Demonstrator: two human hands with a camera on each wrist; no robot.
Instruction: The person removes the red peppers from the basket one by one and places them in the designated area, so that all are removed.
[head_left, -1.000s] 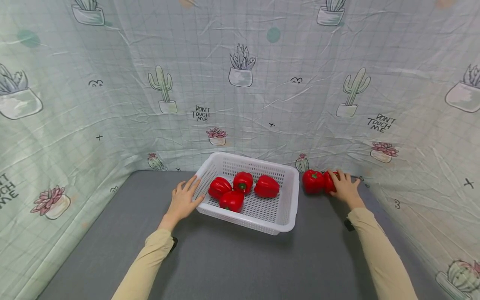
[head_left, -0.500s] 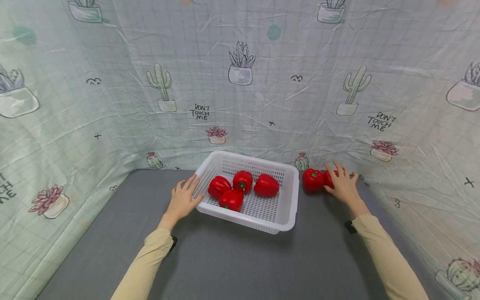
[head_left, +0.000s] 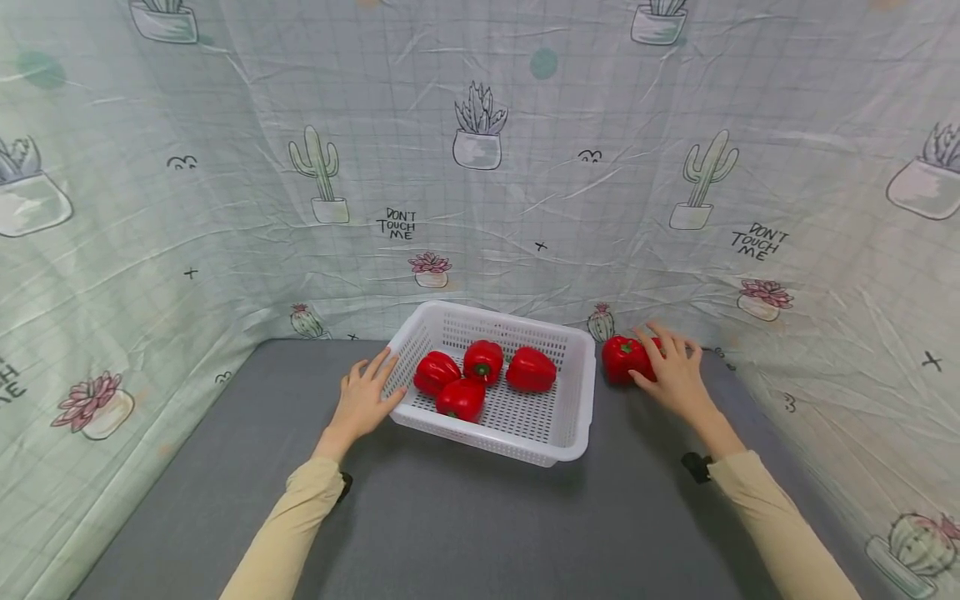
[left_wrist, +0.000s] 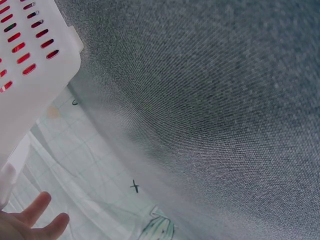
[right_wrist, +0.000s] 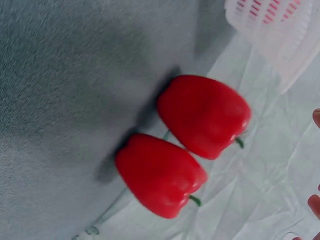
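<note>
My left hand [head_left: 363, 400] rests at the left rim of a white perforated plastic basket [head_left: 472, 437], fingers spread and fairly straight. Two of its fingers [left_wrist: 37, 207] show beyond the rim in the left wrist view. Several red bell peppers [head_left: 531, 370] lie inside the basket. To its right, two more stand side by side on the table, stems up: a near-basket bell pepper [right_wrist: 202, 117] and an outer bell pepper [right_wrist: 160, 175]. Over them hovers my right hand [head_left: 677, 379], fingers spread and loosely bent, holding nothing. It hides most of the outer one in the head view.
A grey cloth-covered table [head_left: 480, 533] lies under everything. Pale fabric printed with cacti [head_left: 480, 233] hangs close behind the basket and the loose peppers, and along both sides.
My right hand has lifted off the outer bell pepper and shifted left toward the one nearer the basket. The left hand and the basket have stayed put.
</note>
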